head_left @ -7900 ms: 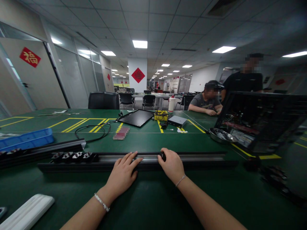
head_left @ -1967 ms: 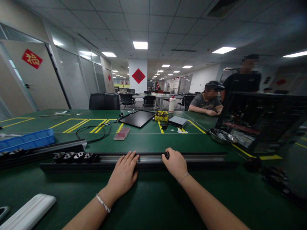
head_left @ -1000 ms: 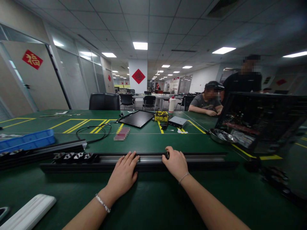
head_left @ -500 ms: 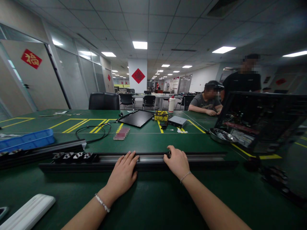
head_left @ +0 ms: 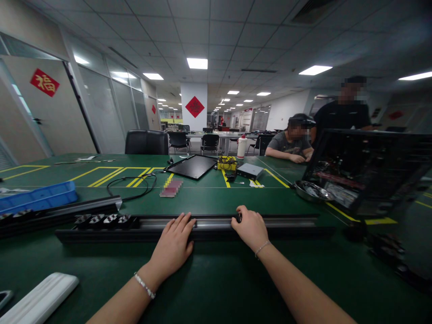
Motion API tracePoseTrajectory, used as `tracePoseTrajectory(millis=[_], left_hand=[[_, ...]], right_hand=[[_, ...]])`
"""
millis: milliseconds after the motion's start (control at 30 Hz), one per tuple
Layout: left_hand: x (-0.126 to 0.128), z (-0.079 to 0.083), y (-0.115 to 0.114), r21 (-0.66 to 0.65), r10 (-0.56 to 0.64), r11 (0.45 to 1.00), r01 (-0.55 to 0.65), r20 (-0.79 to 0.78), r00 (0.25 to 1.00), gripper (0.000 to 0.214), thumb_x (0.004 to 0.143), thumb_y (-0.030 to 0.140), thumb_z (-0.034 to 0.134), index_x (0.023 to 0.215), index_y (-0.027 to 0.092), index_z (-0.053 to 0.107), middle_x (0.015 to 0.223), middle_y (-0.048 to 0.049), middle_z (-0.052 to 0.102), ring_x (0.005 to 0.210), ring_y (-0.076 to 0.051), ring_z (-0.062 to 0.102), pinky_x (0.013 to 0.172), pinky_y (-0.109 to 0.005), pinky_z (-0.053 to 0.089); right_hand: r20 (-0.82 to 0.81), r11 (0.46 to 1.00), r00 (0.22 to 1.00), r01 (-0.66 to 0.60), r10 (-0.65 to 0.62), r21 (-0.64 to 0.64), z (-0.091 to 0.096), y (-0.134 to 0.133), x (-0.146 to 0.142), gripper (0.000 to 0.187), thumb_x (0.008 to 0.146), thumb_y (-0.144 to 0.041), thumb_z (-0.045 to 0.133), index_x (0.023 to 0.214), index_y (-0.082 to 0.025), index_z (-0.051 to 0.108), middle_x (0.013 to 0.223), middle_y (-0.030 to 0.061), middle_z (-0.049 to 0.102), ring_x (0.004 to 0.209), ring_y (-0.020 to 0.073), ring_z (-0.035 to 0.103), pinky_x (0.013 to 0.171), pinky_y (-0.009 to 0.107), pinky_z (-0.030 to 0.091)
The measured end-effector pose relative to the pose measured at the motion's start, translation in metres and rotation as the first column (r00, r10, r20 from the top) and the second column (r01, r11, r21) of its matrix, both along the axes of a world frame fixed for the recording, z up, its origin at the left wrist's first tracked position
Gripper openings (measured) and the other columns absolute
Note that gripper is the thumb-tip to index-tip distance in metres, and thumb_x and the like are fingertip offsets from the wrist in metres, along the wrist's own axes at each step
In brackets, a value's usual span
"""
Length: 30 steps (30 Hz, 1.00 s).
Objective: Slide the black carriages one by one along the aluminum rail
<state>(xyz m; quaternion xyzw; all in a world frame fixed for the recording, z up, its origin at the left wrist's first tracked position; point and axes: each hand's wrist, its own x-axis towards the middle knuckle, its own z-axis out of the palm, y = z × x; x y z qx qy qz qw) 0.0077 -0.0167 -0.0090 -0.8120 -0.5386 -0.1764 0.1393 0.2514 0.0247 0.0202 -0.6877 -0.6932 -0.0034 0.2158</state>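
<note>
My left hand (head_left: 172,240) lies on a long black-and-silver metal rail (head_left: 216,223), its fingers spread over the rail's top and holding nothing. To the right, my right hand (head_left: 249,229) curls over the same rail. Its fingertips are around a small black fitting (head_left: 238,218) on the rail, which they partly hide. Several small black-and-silver blocks (head_left: 103,219) sit on the rail's left part, some way from my left hand. A white ribbed bar (head_left: 38,299) lies on the green mat near my left forearm.
A second rail (head_left: 64,211) and a blue plastic tray (head_left: 37,196) lie left. Beyond are a black cable (head_left: 131,186) and a dark flat panel (head_left: 191,166). An open computer case (head_left: 364,171) and metal bowl (head_left: 312,191) stand right. A seated person (head_left: 290,144) is across the table.
My right hand and the small black fitting have slid a little to the right along the rail. My left hand stays in about the same place.
</note>
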Motion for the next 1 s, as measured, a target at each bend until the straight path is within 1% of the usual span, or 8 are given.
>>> tracePoseTrajectory(millis=[333,400,500,567,733,1000], left_hand=[[0.001,0.002,-0.001,-0.006,-0.002,1.0,0.002,0.001,1.0,0.053,0.075,0.021,0.048,0.128,0.023,0.044,0.141,-0.0061,0.041,0.131,-0.024,0.034,0.105,-0.044,0.032],[0.0,0.002,-0.001,-0.009,-0.004,1.0,0.004,0.002,1.0,0.053,0.076,0.021,0.048,0.129,0.023,0.043,0.142,-0.0064,0.04,0.131,-0.024,0.034,0.105,-0.045,0.032],[0.0,0.002,-0.001,-0.015,0.0,1.0,0.0,-0.007,1.0,0.053,0.076,0.022,0.048,0.129,0.023,0.043,0.142,-0.0064,0.04,0.131,-0.024,0.034,0.105,-0.045,0.031],[0.001,0.002,0.0,-0.017,0.005,1.0,-0.005,-0.022,1.0,0.053,0.076,0.022,0.048,0.129,0.023,0.043,0.142,-0.0065,0.04,0.131,-0.024,0.034,0.105,-0.045,0.031],[0.001,0.003,0.0,-0.005,0.008,1.0,-0.008,-0.037,0.999,0.053,0.075,0.021,0.048,0.128,0.022,0.045,0.141,-0.0073,0.041,0.13,-0.025,0.036,0.104,-0.044,0.033],[0.0,0.003,0.0,-0.003,-0.001,1.0,0.001,-0.011,1.0,0.053,0.075,0.021,0.048,0.128,0.023,0.044,0.141,-0.0068,0.04,0.13,-0.024,0.035,0.104,-0.044,0.032]], right_hand=[[-0.022,0.999,0.999,-0.027,0.026,-0.03,0.004,0.0,0.007,0.029,0.078,-0.033,0.048,0.103,-0.02,0.055,0.091,0.0062,0.065,0.091,0.0201,0.058,0.085,0.032,0.035],[-0.023,0.999,1.0,-0.02,0.02,-0.027,0.004,0.0,0.008,0.03,0.078,-0.034,0.048,0.103,-0.02,0.055,0.094,0.0068,0.065,0.094,0.0204,0.057,0.086,0.033,0.035],[-0.012,1.0,1.0,0.014,-0.014,0.006,0.003,-0.001,0.009,0.033,0.076,-0.037,0.05,0.104,-0.02,0.055,0.104,0.0082,0.063,0.103,0.0224,0.052,0.089,0.036,0.033],[-0.005,0.999,0.999,0.037,-0.037,0.018,0.003,-0.001,0.009,0.036,0.075,-0.04,0.051,0.105,-0.02,0.055,0.106,0.0088,0.062,0.106,0.0237,0.051,0.09,0.038,0.031],[0.018,0.998,0.998,0.061,-0.061,-0.02,0.002,-0.002,0.009,0.038,0.076,-0.042,0.049,0.106,-0.019,0.054,0.097,0.0091,0.064,0.097,0.0242,0.055,0.09,0.041,0.03],[0.015,0.997,0.998,0.056,-0.055,-0.046,0.003,0.001,0.013,0.036,0.075,-0.04,0.05,0.104,-0.019,0.054,0.094,0.008,0.065,0.095,0.0237,0.057,0.089,0.039,0.031]])
